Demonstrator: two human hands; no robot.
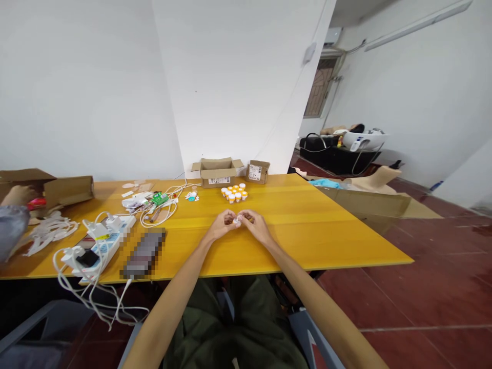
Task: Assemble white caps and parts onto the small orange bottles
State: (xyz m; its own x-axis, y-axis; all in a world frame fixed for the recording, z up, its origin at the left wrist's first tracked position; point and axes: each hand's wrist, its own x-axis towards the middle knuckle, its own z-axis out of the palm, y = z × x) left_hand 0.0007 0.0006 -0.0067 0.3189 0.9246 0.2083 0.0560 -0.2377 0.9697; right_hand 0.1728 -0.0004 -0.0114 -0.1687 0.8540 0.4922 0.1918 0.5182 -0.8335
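Observation:
Over the yellow table (307, 220), my left hand (223, 224) and my right hand (254, 224) meet at the fingertips. Between them they pinch a small whitish, partly clear piece (237, 221), too small to name. Just beyond my hands stands a cluster of several small orange bottles with white caps (234, 193). Fingers cover part of the held piece.
A power strip (125, 225) with tangled white cables and a blurred-out dark device (144, 253) lie on the left. An open carton (219, 174) and a smaller box (257, 171) stand by the wall. At far left, another person's hand (17, 196) reaches into a cardboard box (73, 192).

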